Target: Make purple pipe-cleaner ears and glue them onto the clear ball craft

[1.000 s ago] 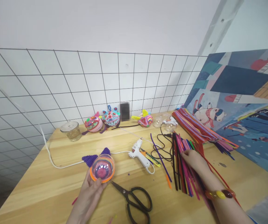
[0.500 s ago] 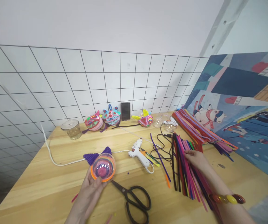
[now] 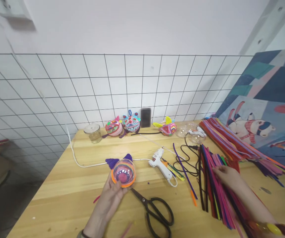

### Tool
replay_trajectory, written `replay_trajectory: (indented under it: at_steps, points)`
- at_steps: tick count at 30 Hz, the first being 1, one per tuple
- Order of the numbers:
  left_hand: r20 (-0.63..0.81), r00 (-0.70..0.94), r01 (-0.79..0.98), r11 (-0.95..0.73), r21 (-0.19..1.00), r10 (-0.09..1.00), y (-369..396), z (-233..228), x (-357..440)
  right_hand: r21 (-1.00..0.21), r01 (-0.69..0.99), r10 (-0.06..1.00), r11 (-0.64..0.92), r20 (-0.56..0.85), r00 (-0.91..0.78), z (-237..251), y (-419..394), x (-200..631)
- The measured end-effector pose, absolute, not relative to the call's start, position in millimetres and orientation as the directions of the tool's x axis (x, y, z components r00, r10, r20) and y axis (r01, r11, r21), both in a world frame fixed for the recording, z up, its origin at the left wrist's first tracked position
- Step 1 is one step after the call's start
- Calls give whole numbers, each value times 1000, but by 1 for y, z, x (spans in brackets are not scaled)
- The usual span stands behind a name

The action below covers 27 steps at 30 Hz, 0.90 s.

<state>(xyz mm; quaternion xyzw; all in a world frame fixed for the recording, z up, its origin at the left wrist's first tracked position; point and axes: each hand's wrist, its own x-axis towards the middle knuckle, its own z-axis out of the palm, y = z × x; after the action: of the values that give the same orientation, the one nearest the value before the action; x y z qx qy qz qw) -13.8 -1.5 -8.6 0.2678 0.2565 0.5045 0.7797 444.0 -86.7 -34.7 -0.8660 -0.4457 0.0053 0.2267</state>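
Observation:
My left hand [image 3: 113, 191] grips a clear plastic ball [image 3: 124, 172] lined with coloured pipe cleaners, with an orange rim and two purple pointed ears. Over on the right, my right hand [image 3: 228, 175] has its fingers pinched on the pile of pipe cleaners [image 3: 223, 201], which are mostly pink, red and black. How many strands it grips is hidden. Black-handled scissors [image 3: 154, 210] lie just right of the ball. Beyond them rests a white hot glue gun [image 3: 161, 165], and a purple pipe cleaner [image 3: 184, 170] lies between it and the pile.
Along the back stand a glass jar [image 3: 93, 134], finished pipe-cleaner fish [image 3: 131, 123] and a dark pixelated rectangle [image 3: 146, 117]. Clear balls [image 3: 182, 129] and a second bundle of pipe cleaners [image 3: 234, 142] are at back right. A black cable [image 3: 182, 162] coils mid-table beside a yellow cutter [image 3: 180, 176].
The view has swung left, so everything sits farther right in the picture. My left hand still holds the ball, and my right hand stays at the pipe cleaners.

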Motion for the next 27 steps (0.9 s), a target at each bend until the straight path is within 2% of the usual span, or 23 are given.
replay_trajectory:
  at_steps: [3, 9, 14, 18, 20, 22, 24, 27]
  points:
    - [-131, 412, -659, 394, 640, 902, 0, -8, -14, -417, 760, 775, -499, 177, 606, -22, -90, 439]
    - [-124, 472, -669, 446, 594, 873, 2, -10, -15, -424, 715, 695, -555, 236, 679, 16, -99, 423]
    - [-143, 452, -659, 438, 612, 881, 1, -8, -12, -462, 760, 722, -457, 307, 621, 35, -104, 379]
    - [-175, 400, -653, 414, 635, 900, 1, -6, -10, -446, 894, 827, -41, 487, 281, 33, -104, 324]
    - [-181, 350, -663, 380, 645, 919, 2, -8, -10, -428, 884, 889, 187, 456, 33, 30, -103, 293]
    - [-177, 297, -669, 337, 663, 938, 4, -10, -9, -402, 844, 877, 355, 456, -152, 27, -103, 264]
    - [-165, 243, -666, 288, 688, 956, 5, -12, -9, -348, 810, 842, 471, 452, -295, 24, -104, 238]
    - [-122, 180, -658, 212, 723, 976, 5, -13, -7, -237, 823, 812, 517, 440, -384, 22, -104, 210]
